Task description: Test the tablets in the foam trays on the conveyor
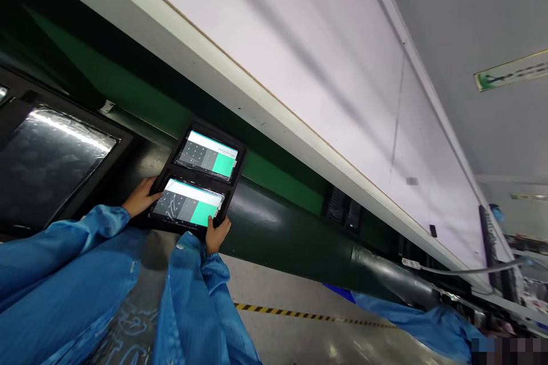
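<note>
My left hand (141,197) grips the left edge of a black tray (199,178), its thumb resting over the rim by the nearer screen. With my right hand (217,235) I hold the tray's near right corner, the thumb on the lower tablet's green area. Two tablets lie in the tray's recesses, an upper tablet (208,155) and a lower tablet (188,203). Both screens are lit and show a calculator keypad with a white bar and a green panel. Clear film with creases covers them. The fingers under the tray are hidden.
A larger black tray (124,151) holding a dark, film-covered screen (55,162) lies at left. A dark green conveyor belt (274,228) runs beneath a long white shelf (274,97). Further along are other dark trays (342,209), a power strip (411,263) and a blue sleeve (411,319).
</note>
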Available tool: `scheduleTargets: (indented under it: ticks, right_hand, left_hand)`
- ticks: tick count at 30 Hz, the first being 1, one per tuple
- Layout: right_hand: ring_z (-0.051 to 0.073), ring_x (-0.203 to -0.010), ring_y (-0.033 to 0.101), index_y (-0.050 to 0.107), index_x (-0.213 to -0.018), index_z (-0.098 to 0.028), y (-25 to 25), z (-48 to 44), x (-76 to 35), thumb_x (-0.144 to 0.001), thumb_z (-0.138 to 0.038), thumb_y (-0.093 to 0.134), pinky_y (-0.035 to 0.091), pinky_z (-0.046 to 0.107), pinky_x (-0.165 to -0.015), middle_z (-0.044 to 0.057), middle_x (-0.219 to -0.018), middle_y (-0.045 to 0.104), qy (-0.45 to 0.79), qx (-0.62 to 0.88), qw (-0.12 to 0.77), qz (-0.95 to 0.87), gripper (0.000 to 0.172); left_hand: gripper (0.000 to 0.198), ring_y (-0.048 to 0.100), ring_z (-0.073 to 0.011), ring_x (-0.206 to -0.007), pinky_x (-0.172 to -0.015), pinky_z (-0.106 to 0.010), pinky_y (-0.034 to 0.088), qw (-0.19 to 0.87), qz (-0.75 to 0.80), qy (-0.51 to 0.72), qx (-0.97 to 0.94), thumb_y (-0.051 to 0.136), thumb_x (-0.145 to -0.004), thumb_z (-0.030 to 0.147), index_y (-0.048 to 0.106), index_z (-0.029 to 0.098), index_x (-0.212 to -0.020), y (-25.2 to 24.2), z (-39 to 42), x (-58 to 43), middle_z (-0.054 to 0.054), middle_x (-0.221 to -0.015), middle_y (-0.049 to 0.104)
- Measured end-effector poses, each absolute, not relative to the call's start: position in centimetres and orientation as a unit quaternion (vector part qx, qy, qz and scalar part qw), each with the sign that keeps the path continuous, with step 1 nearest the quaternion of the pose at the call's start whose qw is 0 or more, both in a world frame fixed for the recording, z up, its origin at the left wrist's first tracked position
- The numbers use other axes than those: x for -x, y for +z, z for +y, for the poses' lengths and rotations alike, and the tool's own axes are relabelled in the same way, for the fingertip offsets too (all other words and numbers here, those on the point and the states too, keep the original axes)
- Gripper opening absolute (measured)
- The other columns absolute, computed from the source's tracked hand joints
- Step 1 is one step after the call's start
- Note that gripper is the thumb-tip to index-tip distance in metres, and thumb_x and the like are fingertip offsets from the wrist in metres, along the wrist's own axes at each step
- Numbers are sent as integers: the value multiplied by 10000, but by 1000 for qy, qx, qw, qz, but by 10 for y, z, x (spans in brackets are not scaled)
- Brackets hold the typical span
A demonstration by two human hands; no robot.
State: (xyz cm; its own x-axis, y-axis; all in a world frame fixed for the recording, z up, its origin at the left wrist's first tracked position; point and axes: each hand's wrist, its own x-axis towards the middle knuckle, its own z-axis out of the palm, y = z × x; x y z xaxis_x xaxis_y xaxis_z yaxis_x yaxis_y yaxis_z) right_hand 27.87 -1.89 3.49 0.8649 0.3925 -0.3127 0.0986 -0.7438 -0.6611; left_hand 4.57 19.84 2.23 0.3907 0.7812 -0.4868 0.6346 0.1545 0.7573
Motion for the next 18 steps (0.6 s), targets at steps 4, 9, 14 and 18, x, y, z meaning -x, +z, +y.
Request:
scheduleTargets:
  ticks: [4,9,14,18]
  right_hand:
    - [371,-1222,552,586,-1253,-121,38,-18,-281,-722,-433,752,420,498,-1076,216,-1250,600,226,908,320,-147,638]
    - [355,-1205,571,599,-1227,-142,37,-20,-283,-729,-418,735,438,469,-1062,192,-1236,612,224,909,315,-158,586]
    - [359,-1175,580,597,-1220,-123,33,-17,-285,-768,-436,695,447,472,-1039,199,-1202,615,217,911,313,-156,558]
    - [348,-1191,581,606,-1228,-141,34,-21,-285,-718,-425,748,447,459,-1050,180,-1218,620,230,903,323,-168,601]
  left_hand:
    - [646,505,-331,-1313,-1152,-551,378,524,544,71,-651,624,-784,494,529,131,-1310,21,196,-45,-183,-1373,526]
    - [617,499,-324,-1312,-1128,-558,399,512,546,71,-659,646,-850,504,524,148,-1339,21,193,-47,-166,-1379,524]
    - [593,511,-317,-1289,-1107,-552,416,491,553,66,-670,648,-878,487,516,150,-1347,23,192,-50,-157,-1359,533]
    - [634,505,-329,-1294,-1120,-536,402,462,571,68,-675,643,-861,488,487,142,-1368,28,188,-56,-169,-1355,533]
